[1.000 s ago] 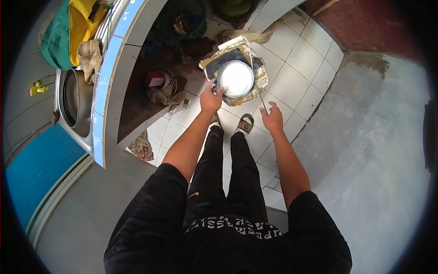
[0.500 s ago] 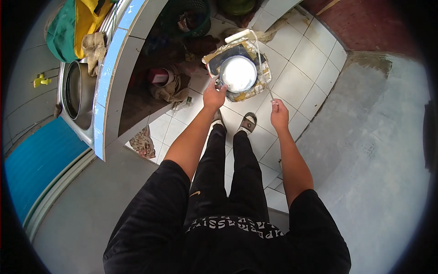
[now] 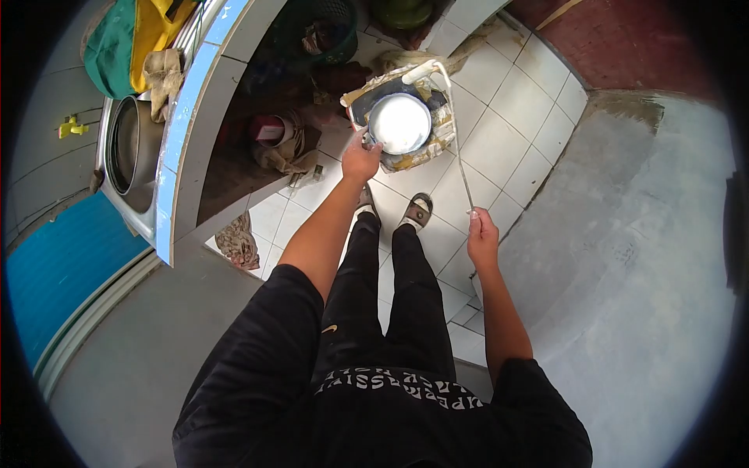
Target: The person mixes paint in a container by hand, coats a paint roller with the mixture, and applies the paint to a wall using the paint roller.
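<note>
Your right hand (image 3: 484, 232) hides the lower end of the roller's rod (image 3: 462, 165). Your left hand (image 3: 361, 162) covers part of the near-left rim of the bowl (image 3: 399, 123), which itself hides the middle of the crusted tray (image 3: 442, 129) beneath. The contents of the basket (image 3: 343, 45) are too dark for you to name. The top edge cuts off the green-and-yellow bag (image 3: 113, 51); folds swallow some of your shirt's lettering (image 3: 402, 384).

"Where do we see the tub (image 3: 399, 125)?"
"Over the tray (image 3: 364, 101), with our left hand (image 3: 360, 161) at its near-left rim."
"And the roller (image 3: 421, 72)?"
"At the tray's far-right corner, its rod (image 3: 460, 160) leading to our right hand (image 3: 484, 236)."
"Left of us?"
"The counter (image 3: 181, 117), a rag (image 3: 163, 74) by its edge."
</note>
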